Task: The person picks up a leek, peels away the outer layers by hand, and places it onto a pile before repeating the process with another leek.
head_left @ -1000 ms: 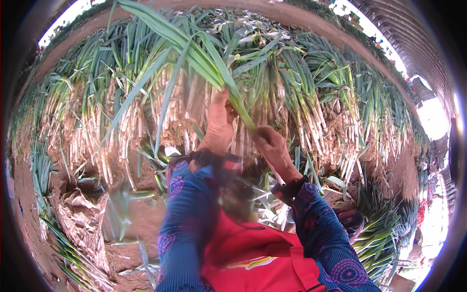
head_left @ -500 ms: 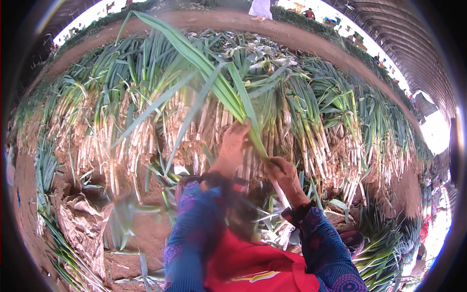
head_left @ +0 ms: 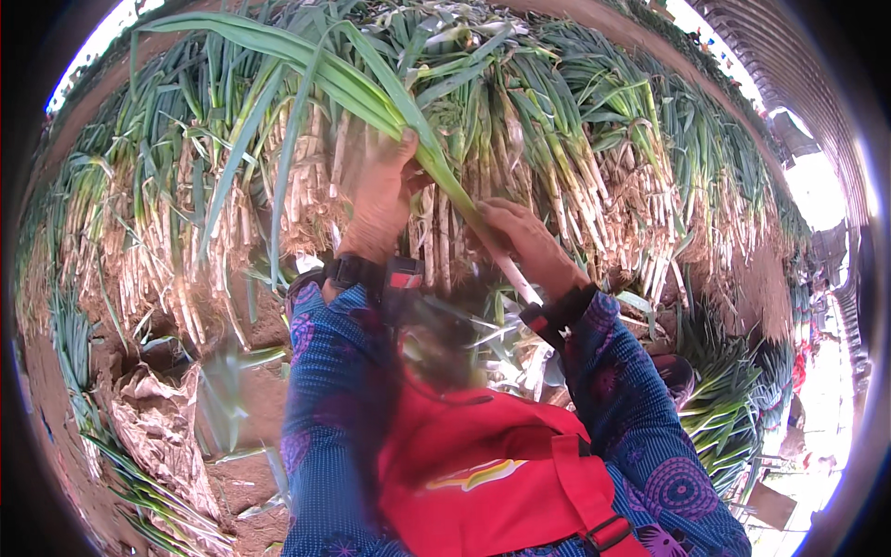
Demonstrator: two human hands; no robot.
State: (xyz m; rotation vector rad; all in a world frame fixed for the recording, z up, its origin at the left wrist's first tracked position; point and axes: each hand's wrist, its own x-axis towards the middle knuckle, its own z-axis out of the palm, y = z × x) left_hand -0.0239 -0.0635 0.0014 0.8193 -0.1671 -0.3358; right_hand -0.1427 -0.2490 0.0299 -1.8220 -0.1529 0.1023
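One long leek (head_left: 440,171) slants across the middle, its green leaves fanning to the upper left and its white stalk running down to the lower right. My left hand (head_left: 382,190) is closed round it where the leaves begin to spread. Lower down, my right hand (head_left: 527,239) grips the same leek at the pale upper part of the shank, fingers bent over it. The root end is partly hidden by my right wrist. Behind both hands stands a long row of piled leeks (head_left: 571,200), white ends toward me.
Loose pale leaf trimmings (head_left: 520,357) lie below my hands. A crumpled brown sack (head_left: 158,422) rests on the soil at the left, beside more leeks (head_left: 153,501). Another heap of green leeks (head_left: 729,404) lies at the right. A red apron (head_left: 492,464) covers my front.
The view has tilted down, showing more of the apron. Both hands and the leek appear higher and further left, and the leek's leaves lean more toward the left. Both hands still hold it.
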